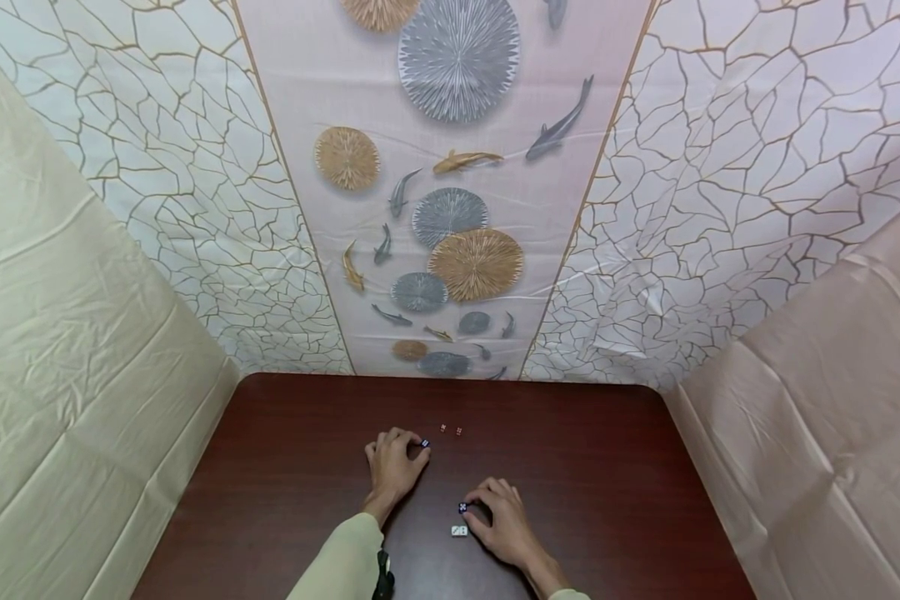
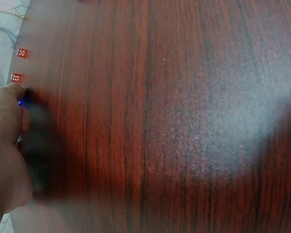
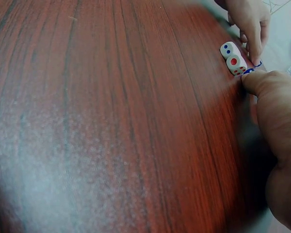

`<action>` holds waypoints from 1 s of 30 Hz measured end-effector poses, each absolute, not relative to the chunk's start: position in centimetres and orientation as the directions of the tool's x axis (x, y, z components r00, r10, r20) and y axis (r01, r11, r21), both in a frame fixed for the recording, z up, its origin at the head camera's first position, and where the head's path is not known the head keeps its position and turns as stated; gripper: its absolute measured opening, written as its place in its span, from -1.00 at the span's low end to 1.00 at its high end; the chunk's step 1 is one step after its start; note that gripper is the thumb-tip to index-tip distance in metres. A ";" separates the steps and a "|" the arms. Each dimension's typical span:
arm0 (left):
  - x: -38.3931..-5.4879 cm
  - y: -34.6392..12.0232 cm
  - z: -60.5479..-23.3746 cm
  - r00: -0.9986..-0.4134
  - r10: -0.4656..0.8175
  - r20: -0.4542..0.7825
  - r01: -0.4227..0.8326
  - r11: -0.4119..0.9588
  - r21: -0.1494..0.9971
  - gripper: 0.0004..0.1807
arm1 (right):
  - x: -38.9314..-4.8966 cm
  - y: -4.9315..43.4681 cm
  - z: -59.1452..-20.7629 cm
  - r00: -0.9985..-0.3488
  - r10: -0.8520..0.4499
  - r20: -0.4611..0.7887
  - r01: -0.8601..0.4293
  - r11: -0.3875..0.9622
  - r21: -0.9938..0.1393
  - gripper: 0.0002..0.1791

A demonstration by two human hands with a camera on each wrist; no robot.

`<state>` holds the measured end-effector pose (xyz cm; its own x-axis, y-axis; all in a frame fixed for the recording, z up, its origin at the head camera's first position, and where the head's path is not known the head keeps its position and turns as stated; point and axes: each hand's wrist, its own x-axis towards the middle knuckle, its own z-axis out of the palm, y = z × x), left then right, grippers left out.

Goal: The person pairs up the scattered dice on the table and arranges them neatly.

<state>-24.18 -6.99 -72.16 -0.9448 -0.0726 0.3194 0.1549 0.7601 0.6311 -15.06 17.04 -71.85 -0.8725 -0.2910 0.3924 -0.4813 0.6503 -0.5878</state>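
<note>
My left hand (image 1: 396, 464) pinches a blue die (image 1: 424, 443) between thumb and index finger, close over the table. In the left wrist view the fingertip hides most of this blue die (image 2: 22, 102). Just beyond it lie two small red dice, one red die (image 1: 443, 427) left of the other red die (image 1: 459, 432). Nearer the body, my right hand (image 1: 501, 523) holds a second dark blue die (image 1: 462, 507) at the tips of thumb and index finger. Two white dice (image 1: 459, 531) sit side by side just in front of it; their coloured pips show in the right wrist view.
The dark reddish-brown wooden table (image 1: 285, 483) has rounded far corners. A patterned cloth (image 1: 435, 167) with fish and round leaf shapes hangs behind it. Plain beige cloths flank it, a left cloth (image 1: 67, 358) and a right cloth (image 1: 817, 400).
</note>
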 end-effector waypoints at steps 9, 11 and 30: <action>-24.0 -7.2 -72.2 -0.939 -0.059 0.338 0.184 0.744 0.642 -0.83 | -15.1 16.9 -71.8 -0.863 -0.288 0.414 -0.493 0.654 -0.573 -0.71; -24.0 -7.3 -72.4 -0.936 -0.055 0.347 0.197 0.735 0.648 -0.83 | -15.1 16.9 -71.8 -0.864 -0.287 0.414 -0.493 0.655 -0.573 -0.71; -20.5 -8.9 -71.5 -0.918 0.129 0.374 0.349 0.711 0.610 -0.86 | -15.1 16.9 -71.9 -0.856 -0.283 0.432 -0.501 0.656 -0.564 -0.71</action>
<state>-20.54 -8.92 -71.50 -0.9183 0.1291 0.3742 0.3486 0.7115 0.6101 -15.06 16.86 -71.90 -0.8562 -0.2828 0.4323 -0.5014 0.6562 -0.5639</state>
